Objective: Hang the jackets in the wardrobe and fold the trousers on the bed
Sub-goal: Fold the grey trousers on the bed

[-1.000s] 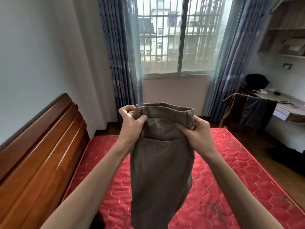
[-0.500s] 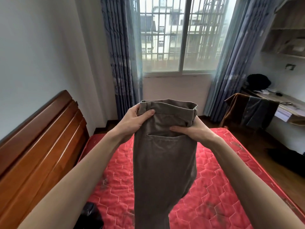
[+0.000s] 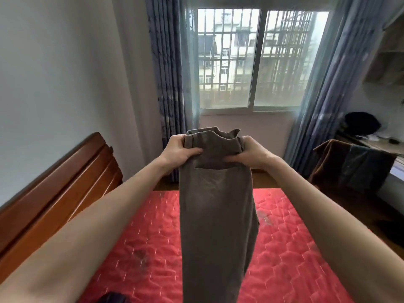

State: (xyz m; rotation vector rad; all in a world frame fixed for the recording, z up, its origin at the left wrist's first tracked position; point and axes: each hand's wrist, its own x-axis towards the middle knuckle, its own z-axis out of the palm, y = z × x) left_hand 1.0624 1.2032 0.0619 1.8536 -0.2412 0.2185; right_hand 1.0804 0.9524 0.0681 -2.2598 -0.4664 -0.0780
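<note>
Grey-brown trousers (image 3: 216, 211) hang straight down in front of me over the bed (image 3: 290, 263), which has a red quilted mattress. My left hand (image 3: 179, 150) grips the left end of the waistband, thumb across the front. My right hand (image 3: 251, 152) grips the right end the same way. A back pocket faces me just below the waistband. The trouser legs run out of the frame at the bottom.
A brown wooden headboard (image 3: 52, 193) runs along the left. Ahead are a barred window (image 3: 260, 60) and blue curtains (image 3: 172, 84). At the right, a chair (image 3: 349, 169) draped with dark clothes stands by a desk (image 3: 376, 145). A dark object (image 3: 112, 298) lies at the bed's near edge.
Both hands have pushed the trousers further out and up, arms straighter. The waistband is more bunched between my hands. My view has tilted so more of the window shows.
</note>
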